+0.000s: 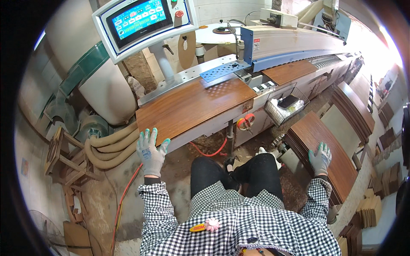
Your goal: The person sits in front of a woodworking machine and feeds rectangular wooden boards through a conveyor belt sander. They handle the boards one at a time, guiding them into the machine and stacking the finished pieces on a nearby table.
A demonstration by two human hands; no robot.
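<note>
My left hand (151, 152), in a grey glove with green fingertips, lies with fingers spread at the near left corner of a brown wood-grain panel (192, 104). That panel rests flat on the infeed of a long machine, its far right part under a blue perforated plate (224, 71). On the right, my right hand (320, 158), gloved alike, rests flat with fingers apart on the top board of a stack of brown panels (314, 136). Another brown panel (290, 71) sits farther along the machine beneath its cream and blue housing (294, 45).
A control screen (139, 19) with a red button stands at the back left. A wire basket (286, 106) and an orange tape roll (245, 122) hang on the machine's side. Beige hoses (106, 149) and a red hose (124, 194) run along the left floor. More panels (352, 109) are stacked at right.
</note>
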